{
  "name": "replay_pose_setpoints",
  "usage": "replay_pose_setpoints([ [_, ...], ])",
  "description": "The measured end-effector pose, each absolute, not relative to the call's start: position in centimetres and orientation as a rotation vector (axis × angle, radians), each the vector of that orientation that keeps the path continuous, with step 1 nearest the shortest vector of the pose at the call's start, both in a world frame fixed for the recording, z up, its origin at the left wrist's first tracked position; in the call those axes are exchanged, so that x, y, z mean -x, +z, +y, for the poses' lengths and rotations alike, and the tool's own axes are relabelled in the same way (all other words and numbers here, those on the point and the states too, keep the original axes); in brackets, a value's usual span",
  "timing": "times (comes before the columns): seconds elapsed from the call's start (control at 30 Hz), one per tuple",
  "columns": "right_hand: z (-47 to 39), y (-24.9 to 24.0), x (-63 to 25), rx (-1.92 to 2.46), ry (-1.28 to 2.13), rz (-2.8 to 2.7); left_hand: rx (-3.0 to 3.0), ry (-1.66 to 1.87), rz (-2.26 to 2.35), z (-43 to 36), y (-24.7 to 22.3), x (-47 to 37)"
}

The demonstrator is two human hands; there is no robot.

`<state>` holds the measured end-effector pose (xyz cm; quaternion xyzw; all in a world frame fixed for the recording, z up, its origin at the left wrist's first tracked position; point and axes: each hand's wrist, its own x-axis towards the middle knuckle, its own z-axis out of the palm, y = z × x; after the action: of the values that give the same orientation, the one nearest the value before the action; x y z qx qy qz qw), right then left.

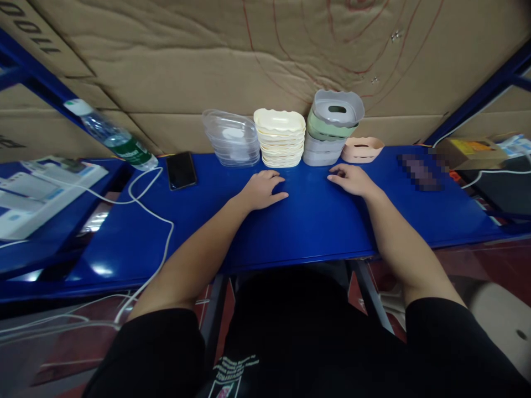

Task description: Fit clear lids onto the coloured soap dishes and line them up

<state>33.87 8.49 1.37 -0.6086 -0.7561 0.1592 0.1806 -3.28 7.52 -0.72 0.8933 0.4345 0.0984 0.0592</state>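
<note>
My left hand (264, 189) rests on the blue table (307, 226), thumb apart from the fingers and nothing in it. To its right, my right hand (350, 179) also lies on the table, empty, its fingers loosely apart. Behind them stand a stack of clear plastic trays (234, 141), a stack of cream scalloped trays (282, 141) and a taller stack of grey and green containers (332, 124). A low peach container (362, 150) sits right of the tall stack, just behind my right hand.
A black phone (181, 171) and a leaning water bottle (120, 141) are at the left, with a white cable (168, 237) crossing the table. Cardboard (186, 72) stands behind. A small cardboard box (477, 153) is at the right; a blurred-out item lies beside it.
</note>
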Motion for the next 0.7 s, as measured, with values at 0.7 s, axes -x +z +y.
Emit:
replay_pose_setpoints([
  [0.7,8.07,1.54,-33.43,1.694,0.481,-2.154,-2.686,0.309,1.324,7.28,-0.56,3.17],
])
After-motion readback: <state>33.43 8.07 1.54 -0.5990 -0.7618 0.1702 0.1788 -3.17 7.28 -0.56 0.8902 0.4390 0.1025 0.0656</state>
